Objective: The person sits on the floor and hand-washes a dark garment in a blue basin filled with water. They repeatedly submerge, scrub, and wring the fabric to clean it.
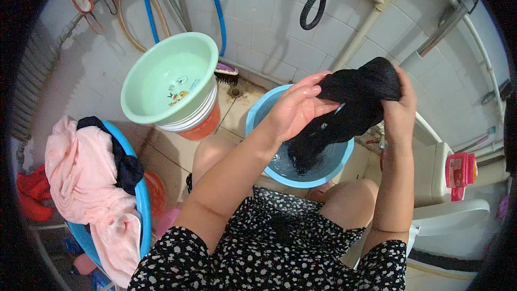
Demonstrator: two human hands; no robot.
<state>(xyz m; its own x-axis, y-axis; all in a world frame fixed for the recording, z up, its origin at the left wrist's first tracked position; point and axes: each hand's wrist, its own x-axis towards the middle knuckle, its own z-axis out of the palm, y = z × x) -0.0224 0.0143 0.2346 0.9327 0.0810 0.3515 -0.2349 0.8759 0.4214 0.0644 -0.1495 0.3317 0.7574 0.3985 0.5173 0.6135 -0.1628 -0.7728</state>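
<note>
A wet black garment [353, 102] is bunched up above a blue basin [309, 183], its lower end hanging down into the water. My right hand [401, 105] grips the bundle at its right side, the fingers mostly hidden behind the cloth. At the left side of the cloth is my left hand [296, 108], wet, its palm turned up and its fingers stretched apart against the fabric. What kind of garment it is cannot be made out.
A pale green basin [148, 97] with water tops an orange-and-white bucket [202, 124]. At left, a pink fleece cloth [81, 167] and dark cloth overhang a blue tub [142, 210]. A brush [226, 74] leans near the floor drain [235, 92]. A white toilet [452, 215] stands right.
</note>
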